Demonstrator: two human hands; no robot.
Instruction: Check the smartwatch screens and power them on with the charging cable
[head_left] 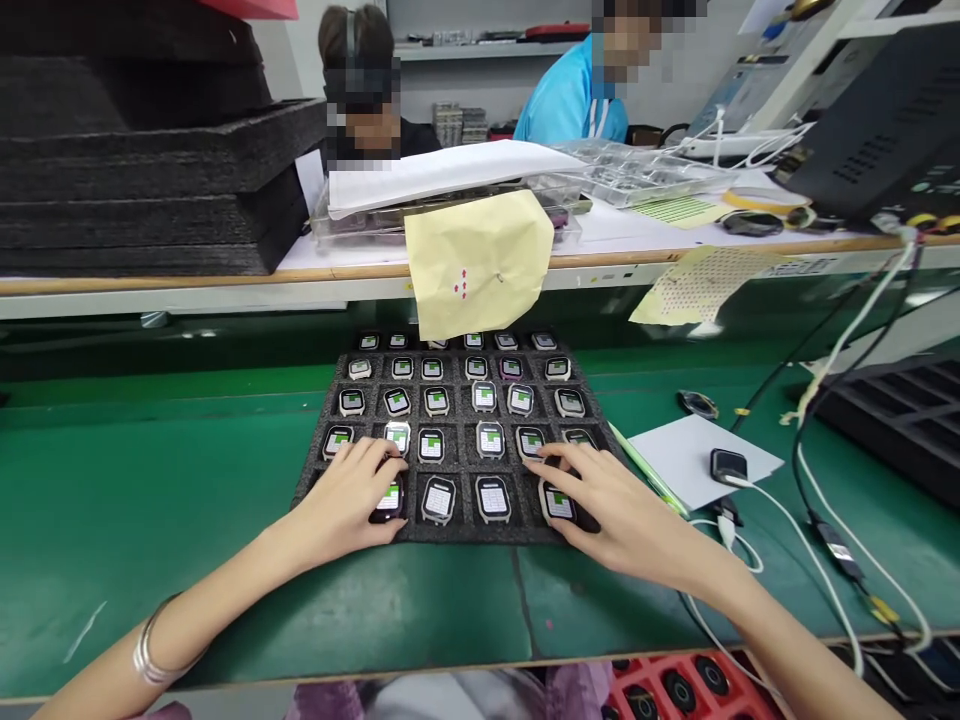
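A black foam tray [465, 487] lies on the bench, holding rows of smartwatch bodies without straps, their screens lit white and green. At its near left, my left hand [349, 500] has thumb and fingers curled around a dark smartwatch [388, 498] in its slot. My right hand [600, 500] is at the near right corner, with thumb and fingers at the edges of a silver smartwatch [558, 503]. Between my hands, two more silver watches, a left one [439, 498] and a right one [493, 498], sit in the front row. My palms cover some slots.
Right of the tray are a green pen [649, 470], white paper [675, 450], a cabled watch [727, 466] and loose cables. Stacked black foam [135, 170] and clear trays stand on the shelf [360, 280]. Below the bench edge is a red tray [675, 690]. Two people sit opposite.
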